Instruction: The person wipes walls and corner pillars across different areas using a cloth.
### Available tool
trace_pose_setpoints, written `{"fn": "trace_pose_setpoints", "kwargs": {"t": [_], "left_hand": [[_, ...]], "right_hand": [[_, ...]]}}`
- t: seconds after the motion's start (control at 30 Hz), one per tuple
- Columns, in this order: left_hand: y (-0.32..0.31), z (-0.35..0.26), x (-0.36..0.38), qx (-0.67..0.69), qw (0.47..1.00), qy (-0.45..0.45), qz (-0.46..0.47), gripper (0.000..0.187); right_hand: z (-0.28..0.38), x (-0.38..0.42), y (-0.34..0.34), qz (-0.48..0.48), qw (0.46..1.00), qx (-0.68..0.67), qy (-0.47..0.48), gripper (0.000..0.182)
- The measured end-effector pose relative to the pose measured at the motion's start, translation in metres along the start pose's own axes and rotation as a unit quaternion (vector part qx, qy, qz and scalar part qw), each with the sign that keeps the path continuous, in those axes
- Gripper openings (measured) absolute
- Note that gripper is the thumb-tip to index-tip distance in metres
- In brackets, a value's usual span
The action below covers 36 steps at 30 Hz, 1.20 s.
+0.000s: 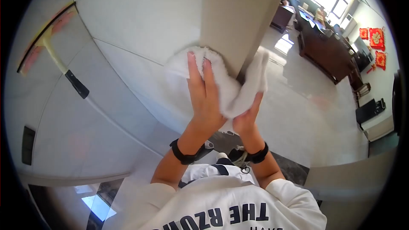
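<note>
A thick white cloth (227, 89) is folded around the lower edge of a beige upright panel (238, 17). My left hand (204, 98) holds it against the left face, two fingers stretched over the fabric. The other fingers of that hand are partly hidden. On the right side of the edge, my right hand (248, 117) grips the cloth, its fingers partly behind the fabric. Both wrists wear black bands. The cloth looks slightly blurred.
A squeegee (53, 42) with a long pole leans at the left against pale wall panels (128, 21). A dark wooden desk (324, 53) stands beyond the opening, near bright windows. Red decorations (376, 38) hang on the right wall. A black box-like object (370, 111) sits below them.
</note>
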<state>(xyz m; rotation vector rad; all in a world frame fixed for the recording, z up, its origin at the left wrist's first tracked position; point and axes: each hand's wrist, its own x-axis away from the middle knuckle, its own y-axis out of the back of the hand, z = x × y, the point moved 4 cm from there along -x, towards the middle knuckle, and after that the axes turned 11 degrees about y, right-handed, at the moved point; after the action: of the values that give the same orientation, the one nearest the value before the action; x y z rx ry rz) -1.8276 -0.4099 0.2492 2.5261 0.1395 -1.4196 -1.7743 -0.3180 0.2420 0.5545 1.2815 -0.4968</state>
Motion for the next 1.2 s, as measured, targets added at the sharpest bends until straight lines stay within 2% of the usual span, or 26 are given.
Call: {"fn": "trace_pose_setpoints", "kwargs": {"t": [0.03,0.13,0.23,0.3,0.37,0.4,0.43,0.47,0.57,0.7,0.77,0.83,0.9,0.93,1.0,1.07,1.17,1.2], "left_hand": [[-0.002,-0.001,-0.005,-0.014,1.0,0.014,-0.008,0.078],[-0.007,-0.002,0.006,-0.052,0.998,0.021,-0.043,0.077],[-0.016,0.012,0.044,-0.088,0.994,0.058,-0.04,0.08],[-0.02,0.032,0.081,-0.144,0.986,0.079,-0.01,0.081],[-0.022,0.047,0.11,-0.192,0.975,0.106,0.03,0.08],[-0.023,0.045,0.115,-0.134,0.98,0.147,0.014,0.078],[-0.024,0.049,0.124,-0.141,0.975,0.168,0.034,0.077],[-0.023,0.056,0.138,-0.148,0.969,0.189,0.054,0.076],[-0.018,0.054,0.147,-0.174,0.957,0.222,0.061,0.071],[-0.007,0.02,0.093,-0.18,0.969,0.168,-0.001,0.067],[-0.002,-0.01,0.041,-0.228,0.969,0.091,-0.014,0.067],[0.0,-0.042,-0.011,-0.261,0.963,0.011,-0.071,0.065],[0.002,-0.061,-0.048,-0.227,0.969,0.004,-0.102,0.064],[0.002,-0.064,-0.055,-0.21,0.971,0.004,-0.118,0.064],[0.001,-0.055,-0.046,-0.141,0.978,0.086,-0.127,0.064],[0.001,-0.039,-0.027,-0.092,0.975,0.155,-0.132,0.063],[-0.003,-0.012,0.019,-0.072,0.962,0.229,-0.13,0.061],[-0.002,-0.002,0.038,-0.07,0.956,0.256,-0.124,0.06]], "right_hand": [[-0.009,-0.002,0.0,0.006,1.0,0.014,-0.012,0.067],[-0.036,-0.003,-0.002,0.036,0.997,0.042,-0.052,0.075],[-0.072,0.038,-0.01,0.025,0.991,-0.107,-0.08,0.063],[-0.082,0.067,-0.011,0.018,0.974,-0.124,-0.186,0.064],[-0.094,0.09,-0.009,0.021,0.991,-0.079,-0.11,0.069],[-0.102,0.103,-0.009,0.032,0.993,-0.075,-0.09,0.07],[-0.107,0.112,-0.009,0.041,0.994,-0.071,-0.068,0.072],[-0.112,0.122,-0.008,0.064,0.993,-0.07,-0.068,0.076],[-0.107,0.111,-0.006,0.06,0.988,-0.109,-0.088,0.068],[-0.112,0.074,0.022,0.071,0.989,-0.059,-0.119,0.051],[-0.122,0.03,0.028,0.064,0.983,-0.075,-0.154,0.045],[-0.115,-0.025,0.031,0.016,0.992,-0.1,-0.074,0.042],[-0.104,-0.075,0.034,-0.024,0.995,-0.091,0.015,0.042],[-0.097,-0.096,0.036,-0.039,0.995,-0.071,0.06,0.043],[-0.079,-0.119,0.037,-0.067,0.988,-0.067,0.122,0.043],[-0.064,-0.12,0.028,-0.043,0.978,-0.11,0.17,0.041],[-0.041,-0.068,-0.005,0.113,0.971,-0.133,0.162,0.039],[-0.038,-0.042,-0.013,0.167,0.961,-0.104,0.193,0.042]]}}
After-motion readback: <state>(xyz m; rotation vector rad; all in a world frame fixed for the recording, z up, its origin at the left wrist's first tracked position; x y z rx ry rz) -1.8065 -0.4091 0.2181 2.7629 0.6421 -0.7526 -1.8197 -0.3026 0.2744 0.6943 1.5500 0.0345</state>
